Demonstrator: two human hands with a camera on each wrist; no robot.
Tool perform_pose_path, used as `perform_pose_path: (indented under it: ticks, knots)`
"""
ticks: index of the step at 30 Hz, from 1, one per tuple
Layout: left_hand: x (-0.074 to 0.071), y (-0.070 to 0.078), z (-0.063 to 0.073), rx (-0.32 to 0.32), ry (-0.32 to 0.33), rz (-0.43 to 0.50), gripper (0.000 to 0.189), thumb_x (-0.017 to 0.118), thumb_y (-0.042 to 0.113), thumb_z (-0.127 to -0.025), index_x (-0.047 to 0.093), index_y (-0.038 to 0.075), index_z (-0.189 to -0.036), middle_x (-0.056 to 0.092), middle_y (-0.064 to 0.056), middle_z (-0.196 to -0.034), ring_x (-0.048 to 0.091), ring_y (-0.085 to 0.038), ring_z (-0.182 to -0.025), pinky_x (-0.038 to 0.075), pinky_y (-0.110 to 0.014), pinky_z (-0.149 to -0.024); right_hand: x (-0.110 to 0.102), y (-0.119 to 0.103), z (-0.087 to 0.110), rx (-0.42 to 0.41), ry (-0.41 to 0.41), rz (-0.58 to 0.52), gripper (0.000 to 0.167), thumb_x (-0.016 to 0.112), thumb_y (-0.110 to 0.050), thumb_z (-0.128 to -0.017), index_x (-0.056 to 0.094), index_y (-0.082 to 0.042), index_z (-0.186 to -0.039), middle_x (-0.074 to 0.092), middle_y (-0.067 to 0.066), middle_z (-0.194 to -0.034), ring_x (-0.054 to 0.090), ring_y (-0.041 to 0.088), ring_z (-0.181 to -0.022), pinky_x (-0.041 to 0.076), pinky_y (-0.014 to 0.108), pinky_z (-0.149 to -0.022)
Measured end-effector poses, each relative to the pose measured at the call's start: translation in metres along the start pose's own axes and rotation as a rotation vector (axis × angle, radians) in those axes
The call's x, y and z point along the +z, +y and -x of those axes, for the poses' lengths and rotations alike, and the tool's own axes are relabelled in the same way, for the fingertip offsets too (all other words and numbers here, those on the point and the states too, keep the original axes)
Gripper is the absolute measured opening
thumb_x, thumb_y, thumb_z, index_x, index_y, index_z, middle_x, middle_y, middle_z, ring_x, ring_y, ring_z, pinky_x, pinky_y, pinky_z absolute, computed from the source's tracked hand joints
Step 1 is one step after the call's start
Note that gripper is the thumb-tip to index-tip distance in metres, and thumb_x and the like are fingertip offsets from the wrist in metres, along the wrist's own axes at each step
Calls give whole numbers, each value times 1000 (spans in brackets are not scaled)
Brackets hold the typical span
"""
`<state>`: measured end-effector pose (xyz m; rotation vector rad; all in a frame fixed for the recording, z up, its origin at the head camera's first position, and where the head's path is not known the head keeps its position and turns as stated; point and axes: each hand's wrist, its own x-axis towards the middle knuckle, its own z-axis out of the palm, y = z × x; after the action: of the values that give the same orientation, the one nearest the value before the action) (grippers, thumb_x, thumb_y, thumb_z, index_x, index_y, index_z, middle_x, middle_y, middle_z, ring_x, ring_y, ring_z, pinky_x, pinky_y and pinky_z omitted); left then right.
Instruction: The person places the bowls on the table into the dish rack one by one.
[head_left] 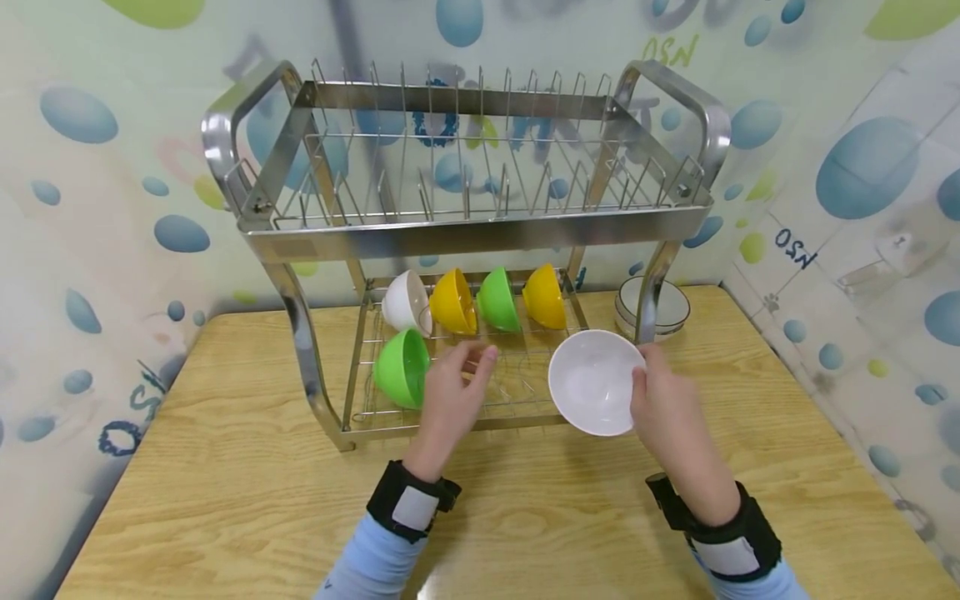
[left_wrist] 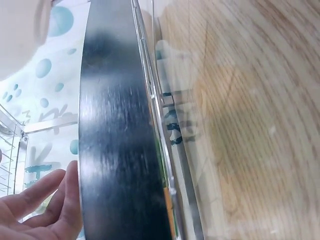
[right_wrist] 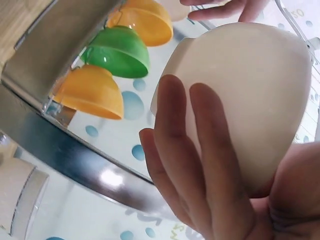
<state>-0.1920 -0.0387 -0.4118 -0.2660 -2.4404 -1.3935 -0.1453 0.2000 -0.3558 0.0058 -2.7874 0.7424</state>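
A white bowl (head_left: 592,383) is in my right hand (head_left: 671,408), its inside facing me in the head view. My thumb lies at its right rim, and in the right wrist view my fingers (right_wrist: 215,145) spread over its outer side. My left hand (head_left: 453,392) holds nothing; its fingers are loosely bent above the front of the lower rack, just right of a green bowl (head_left: 401,369). Behind, a row on the rack has a white bowl (head_left: 406,303), a yellow bowl (head_left: 452,302), a green bowl (head_left: 498,300) and another yellow bowl (head_left: 544,297), all tilted on edge.
The two-tier metal dish rack (head_left: 480,237) stands on a wooden table (head_left: 525,508), its wire upper tier over the bowls. Behind its right leg sit stacked white, dark-rimmed dishes (head_left: 667,308). A patterned wall (head_left: 105,208) rises at the back.
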Motion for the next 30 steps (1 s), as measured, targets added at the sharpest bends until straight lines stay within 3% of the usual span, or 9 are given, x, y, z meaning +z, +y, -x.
perform_pose_path:
  ticks: [11, 15, 20, 30]
  knots:
    - [2, 0, -2, -96, -39, 18, 51, 44, 52, -96, 66, 8, -112, 67, -6, -96, 61, -19, -84, 52, -30, -71, 27, -6, -9, -35, -66, 45, 29, 46, -1, -95, 45, 10, -122, 64, 31, -83, 62, 34, -65, 50, 37, -51]
    - [3, 0, -2, -132, -56, 30, 52, 43, 54, -96, 66, 9, -111, 67, -5, -99, 61, -18, -86, 51, -31, -74, 35, -12, -13, -3, -135, 24, 30, 44, -3, -97, 43, 9, -125, 64, 32, -92, 64, 32, -69, 51, 34, -51]
    - [3, 1, -1, -131, -62, 42, 49, 45, 51, -96, 67, 9, -109, 68, -4, -98, 61, -18, -86, 51, -33, -74, 43, -19, -17, 36, -201, 17, 32, 43, -5, -98, 41, 7, -128, 63, 33, -103, 65, 29, -71, 51, 28, -49]
    - [3, 1, 0, -166, -83, 100, 49, 45, 51, -96, 66, 8, -110, 66, -7, -100, 61, -18, -83, 54, -27, -60, 53, -28, -22, 24, -203, 32, 32, 44, -7, -99, 43, 7, -127, 64, 29, -100, 65, 26, -69, 53, 27, -49]
